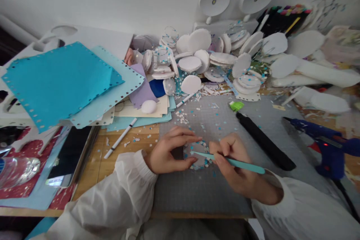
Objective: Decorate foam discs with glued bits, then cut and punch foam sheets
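On the grey cutting mat (182, 195) lies a small clear disc-like ring (200, 165) edged with tiny blue and white flower pieces. My left hand (176, 149) curves around its left side, thumb at the near edge and fingers at the far edge, holding it. Pinched in my right hand (236, 165) is a pair of turquoise tweezers (247, 165), whose tips point left over the middle of the ring. Whether the tips grip anything is too small to tell. Loose white flower pieces (182, 117) are scattered just beyond the ring.
Right of my hands lie a black folded cutter-like tool (266, 140) and a blue glue gun (323, 131) with a red light. White round pieces (191, 63) pile up behind. Punched blue sheets (62, 82), a white pen (120, 138) and a phone (70, 155) are at left.
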Motion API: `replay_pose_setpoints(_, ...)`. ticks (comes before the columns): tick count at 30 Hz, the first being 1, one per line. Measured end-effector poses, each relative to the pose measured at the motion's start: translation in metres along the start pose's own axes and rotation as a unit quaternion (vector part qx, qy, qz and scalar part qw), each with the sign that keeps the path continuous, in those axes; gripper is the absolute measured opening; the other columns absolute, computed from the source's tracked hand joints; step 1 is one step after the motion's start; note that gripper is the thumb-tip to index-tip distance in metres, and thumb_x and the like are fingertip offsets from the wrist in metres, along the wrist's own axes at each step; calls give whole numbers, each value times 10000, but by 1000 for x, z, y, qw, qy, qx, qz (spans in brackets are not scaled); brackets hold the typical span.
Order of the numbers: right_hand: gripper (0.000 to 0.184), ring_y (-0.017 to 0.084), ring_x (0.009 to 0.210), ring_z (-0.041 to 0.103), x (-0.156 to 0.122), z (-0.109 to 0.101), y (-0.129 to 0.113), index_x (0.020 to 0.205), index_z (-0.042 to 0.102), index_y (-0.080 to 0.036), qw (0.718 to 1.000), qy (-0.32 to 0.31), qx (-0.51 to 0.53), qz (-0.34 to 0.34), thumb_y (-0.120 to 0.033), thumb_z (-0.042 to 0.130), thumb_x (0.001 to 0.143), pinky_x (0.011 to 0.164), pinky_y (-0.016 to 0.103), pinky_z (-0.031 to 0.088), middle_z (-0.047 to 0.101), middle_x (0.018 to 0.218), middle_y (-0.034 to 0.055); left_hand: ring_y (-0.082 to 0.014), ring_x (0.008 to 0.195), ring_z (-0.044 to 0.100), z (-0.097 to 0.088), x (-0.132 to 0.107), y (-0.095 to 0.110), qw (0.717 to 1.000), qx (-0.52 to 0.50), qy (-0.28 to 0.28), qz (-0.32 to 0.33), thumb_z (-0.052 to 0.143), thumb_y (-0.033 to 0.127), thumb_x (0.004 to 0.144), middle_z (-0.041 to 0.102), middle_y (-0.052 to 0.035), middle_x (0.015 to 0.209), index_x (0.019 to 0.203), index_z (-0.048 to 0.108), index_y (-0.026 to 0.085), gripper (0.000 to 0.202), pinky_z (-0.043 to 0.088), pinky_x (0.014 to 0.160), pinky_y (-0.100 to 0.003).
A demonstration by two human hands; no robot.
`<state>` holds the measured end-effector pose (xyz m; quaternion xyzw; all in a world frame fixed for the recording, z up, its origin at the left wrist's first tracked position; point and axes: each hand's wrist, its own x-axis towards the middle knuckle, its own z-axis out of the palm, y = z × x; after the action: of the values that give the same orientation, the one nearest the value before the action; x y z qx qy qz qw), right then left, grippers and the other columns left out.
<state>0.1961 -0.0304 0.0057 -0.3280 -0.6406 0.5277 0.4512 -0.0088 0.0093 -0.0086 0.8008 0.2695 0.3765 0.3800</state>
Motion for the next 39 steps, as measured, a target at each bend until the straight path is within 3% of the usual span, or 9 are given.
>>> replay_pose_setpoints(8,137,120,540,336,-1,1,5,868,298,-258,997,3,-60,-51,-182,365,960,455,257,299,305,699,-40,-278,1052,592,-1,2,1,1000,13,-24,2,799,438,674,632,-128,1140,1263,591,234,658,464,923,-409)
replay_pose_setpoints(15,263,130,567,396,2,-1,13,865,321,-260,978,-21,-136,-156,-32,433,798,501,262,310,329,669,-55,-284,1115,554,0,0,-2,999,26,-41,7,819,438,655,586,-137,1195,1320,527,226,756,432,963,-411)
replay_pose_setpoints(23,280,140,592,403,1,-5,18,770,327,-248,950,-45,-238,-198,-4,463,746,527,266,319,375,644,-45,-285,1135,538,1,-1,-4,999,28,-45,6,783,375,723,578,-140,1210,1332,515,224,682,431,972,-411)
replay_pose_setpoints(33,293,140,618,408,1,-5,22,790,328,-242,946,-59,-243,-208,16,459,744,561,266,331,382,652,-44,-277,1119,548,0,-1,-3,998,31,-43,19,777,398,728,588,-139,1190,1311,526,212,661,440,962,-409)
replay_pose_setpoints(39,298,128,596,403,2,-4,16,846,321,-248,970,-35,-166,-173,1,462,758,531,256,310,360,669,-50,-265,1108,556,1,0,-3,999,34,-35,18,787,397,719,590,-134,1179,1298,532,208,661,445,952,-391)
